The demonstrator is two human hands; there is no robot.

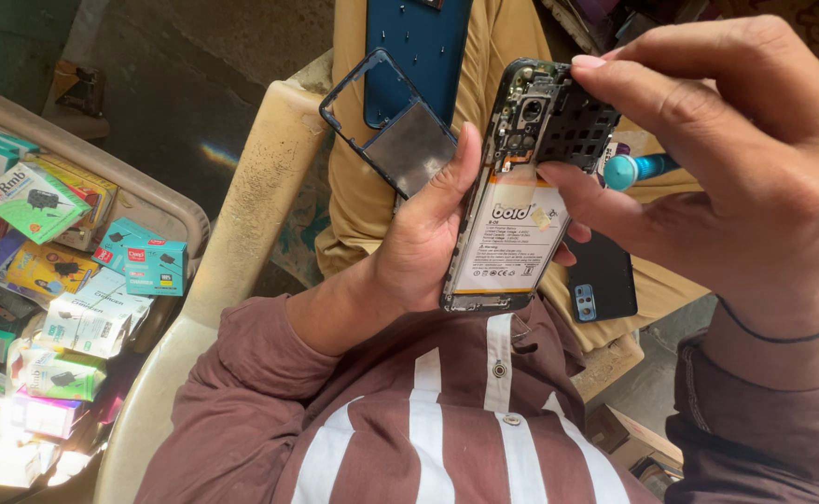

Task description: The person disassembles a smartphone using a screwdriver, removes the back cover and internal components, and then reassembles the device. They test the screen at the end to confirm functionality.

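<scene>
My left hand (pixel 421 241) grips an opened smartphone (pixel 507 233) from behind, back cover off, with its white-labelled battery and circuit board exposed. My right hand (pixel 736 159) pinches a black perforated plastic cover (pixel 577 126) at the phone's top end, thumb under it and forefinger over it. A dark blue phone frame (pixel 349 89) with a grey panel rests on my lap just beyond the left hand. A blue back cover (pixel 419 51) lies further up on the lap. Another dark phone (pixel 603 280) lies on my right thigh, below the right hand.
A beige plastic chair arm (pixel 251 215) runs along my left. Left of it, a tray (pixel 139 191) holds several small coloured accessory boxes. A teal-capped tool handle (pixel 638 170) pokes out under my right hand. Concrete floor lies beyond.
</scene>
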